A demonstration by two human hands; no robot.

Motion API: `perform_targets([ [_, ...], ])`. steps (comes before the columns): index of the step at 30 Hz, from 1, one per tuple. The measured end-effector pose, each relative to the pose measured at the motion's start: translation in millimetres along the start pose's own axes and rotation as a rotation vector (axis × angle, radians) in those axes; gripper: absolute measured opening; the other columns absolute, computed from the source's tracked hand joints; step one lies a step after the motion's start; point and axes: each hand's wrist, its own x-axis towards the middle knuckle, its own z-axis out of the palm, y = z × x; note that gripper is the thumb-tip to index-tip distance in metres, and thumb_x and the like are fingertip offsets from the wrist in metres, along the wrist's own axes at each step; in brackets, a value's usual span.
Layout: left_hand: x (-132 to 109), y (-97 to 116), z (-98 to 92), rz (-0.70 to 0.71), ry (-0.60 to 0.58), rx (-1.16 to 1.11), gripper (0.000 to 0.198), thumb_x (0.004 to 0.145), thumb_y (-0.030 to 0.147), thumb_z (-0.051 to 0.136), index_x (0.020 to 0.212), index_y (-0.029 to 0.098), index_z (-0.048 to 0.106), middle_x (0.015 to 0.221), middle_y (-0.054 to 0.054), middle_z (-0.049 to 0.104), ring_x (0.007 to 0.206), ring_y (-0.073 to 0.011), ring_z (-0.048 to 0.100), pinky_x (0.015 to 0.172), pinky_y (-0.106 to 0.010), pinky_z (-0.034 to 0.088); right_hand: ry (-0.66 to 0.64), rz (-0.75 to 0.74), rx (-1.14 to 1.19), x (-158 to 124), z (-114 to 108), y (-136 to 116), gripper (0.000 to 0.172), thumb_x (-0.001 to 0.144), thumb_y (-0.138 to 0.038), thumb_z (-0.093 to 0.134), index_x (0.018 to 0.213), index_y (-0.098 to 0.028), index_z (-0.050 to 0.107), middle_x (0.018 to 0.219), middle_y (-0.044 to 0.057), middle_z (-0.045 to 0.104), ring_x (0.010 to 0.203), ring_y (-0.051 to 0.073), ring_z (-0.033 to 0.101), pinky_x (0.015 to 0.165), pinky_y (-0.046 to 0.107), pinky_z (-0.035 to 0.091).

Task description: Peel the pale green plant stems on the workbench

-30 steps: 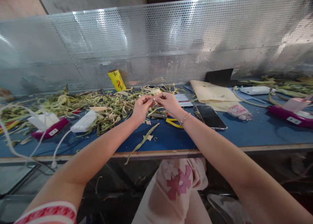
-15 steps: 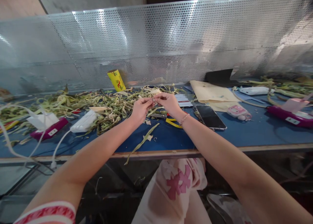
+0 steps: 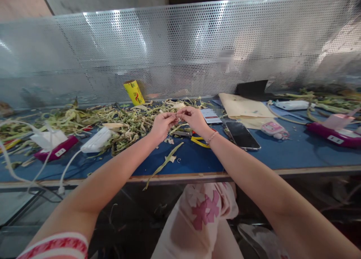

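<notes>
My left hand (image 3: 162, 125) and my right hand (image 3: 193, 119) meet above the blue table (image 3: 282, 155), fingertips pinched together on a small pale piece that I cannot make out. A thin bracelet sits on my right wrist. Just under the hands lie yellow-handled pliers (image 3: 199, 140) and a long green strip (image 3: 166, 161) that hangs over the table's front edge. A heap of green and pale plant strips (image 3: 113, 119) spreads behind and left of the hands.
A black phone (image 3: 242, 135), a small card (image 3: 211, 116), brown paper (image 3: 242, 106) and a pink box (image 3: 272, 128) lie to the right. Magenta devices (image 3: 58, 150) (image 3: 334, 134), white adapters (image 3: 97, 140) and cables sit on both sides. A perforated metal screen (image 3: 180, 52) backs the table; a yellow box (image 3: 134, 92) leans there.
Both hands stay pinched together and have barely shifted; the fingers work slightly on the small piece between them.
</notes>
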Motion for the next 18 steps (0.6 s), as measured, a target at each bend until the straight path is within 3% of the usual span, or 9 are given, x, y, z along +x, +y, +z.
perform_targets([
  [18, -2.6, 1.0, 4.5, -0.011, -0.033, 0.050, 0.013, 0.066, 0.010, 0.057, 0.054, 0.012, 0.052, 0.052, 0.000, 0.049, 0.052, -0.0074, 0.046, 0.056, -0.022, 0.037, -0.076, 0.051, 0.026, 2.3, -6.1, 3.1, 0.013, 0.061, -0.026, 0.064, 0.070, -0.016, 0.061, 0.059, -0.002, 0.056, 0.053, 0.008, 0.048, 0.054, 0.024, 0.042],
])
